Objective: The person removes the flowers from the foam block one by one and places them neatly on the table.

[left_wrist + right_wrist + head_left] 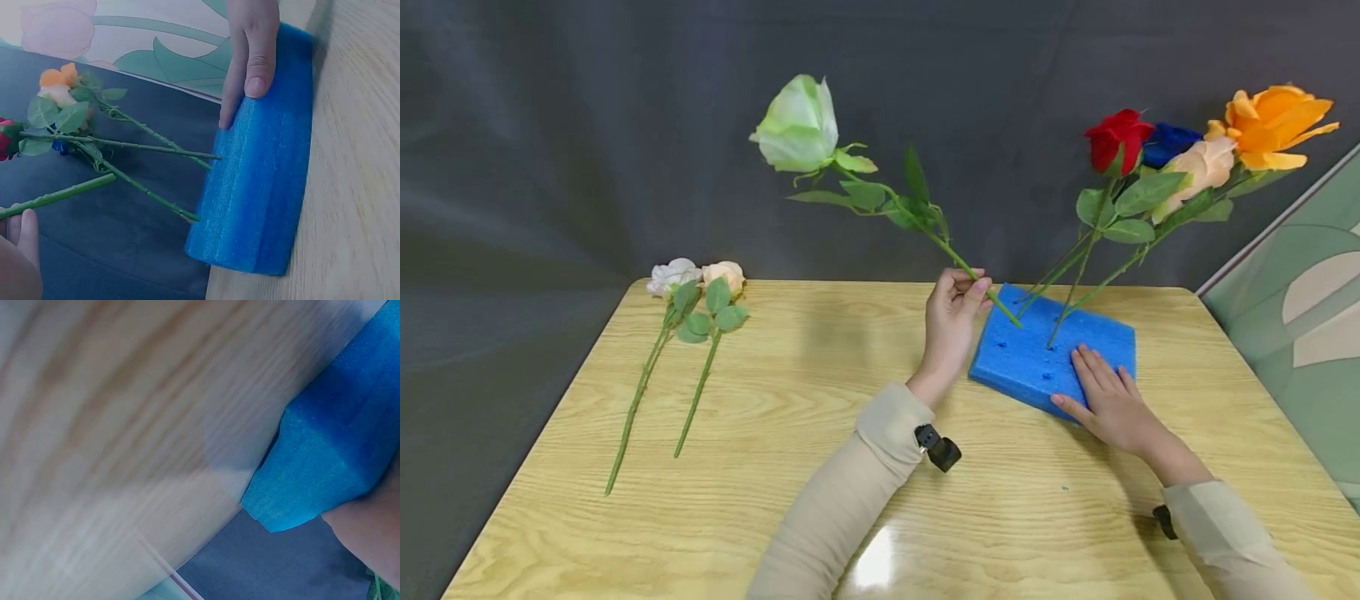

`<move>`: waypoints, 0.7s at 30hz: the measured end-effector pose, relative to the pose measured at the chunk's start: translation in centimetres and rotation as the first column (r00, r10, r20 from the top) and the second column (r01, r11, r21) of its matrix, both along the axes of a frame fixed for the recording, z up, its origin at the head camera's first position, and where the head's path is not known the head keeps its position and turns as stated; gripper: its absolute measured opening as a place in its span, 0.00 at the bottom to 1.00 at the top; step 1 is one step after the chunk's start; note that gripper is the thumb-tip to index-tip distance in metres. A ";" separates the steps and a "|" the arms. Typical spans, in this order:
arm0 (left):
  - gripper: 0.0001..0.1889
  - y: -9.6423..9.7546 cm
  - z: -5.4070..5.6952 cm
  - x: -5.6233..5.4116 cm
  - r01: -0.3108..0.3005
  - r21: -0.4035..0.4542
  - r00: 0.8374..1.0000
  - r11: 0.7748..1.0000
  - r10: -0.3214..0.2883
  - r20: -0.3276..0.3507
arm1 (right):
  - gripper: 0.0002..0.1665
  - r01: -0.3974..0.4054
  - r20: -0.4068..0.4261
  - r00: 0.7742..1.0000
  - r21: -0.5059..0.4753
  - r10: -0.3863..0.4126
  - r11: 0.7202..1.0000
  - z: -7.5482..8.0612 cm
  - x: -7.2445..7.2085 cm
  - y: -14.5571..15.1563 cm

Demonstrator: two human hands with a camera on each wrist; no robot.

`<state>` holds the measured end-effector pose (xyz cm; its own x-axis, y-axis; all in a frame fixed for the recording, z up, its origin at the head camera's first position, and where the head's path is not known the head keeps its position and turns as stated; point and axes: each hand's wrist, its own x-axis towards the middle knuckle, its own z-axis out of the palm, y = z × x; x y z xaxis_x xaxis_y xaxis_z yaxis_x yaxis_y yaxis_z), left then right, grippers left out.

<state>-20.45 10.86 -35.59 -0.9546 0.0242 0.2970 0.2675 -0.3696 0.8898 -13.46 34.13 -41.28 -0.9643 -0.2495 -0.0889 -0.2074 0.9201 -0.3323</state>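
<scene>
My left hand [953, 321] pinches the stem of a pale green-white artificial rose [797, 125] between thumb and fingers. The bloom leans up to the left, and the bare stem end [94, 182] hangs clear of the foam in the left wrist view. A blue foam block [1015, 367] lies under that stem end, with several small holes in its top. My right hand [1108, 400] rests on the block's right part with fingers spread fairly straight. Standing in the foam are a red rose [1116, 142], a dark blue one [1167, 143], a peach one [1206, 171] and an orange one [1277, 125].
On the wooden table's [775, 483] left side lie a white rose [674, 275] and a peach rose [724, 275], stems toward me. A dark curtain [625, 125] hangs behind the table. At the right stands a patterned green panel [1300, 333].
</scene>
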 end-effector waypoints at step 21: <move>0.13 -2.1 -0.8 0.5 0.036 -0.016 0.990 0.999 -0.034 0.137 | 0.50 0.006 0.000 1.000 -0.002 -0.006 1.000 0.2 0.2 0.2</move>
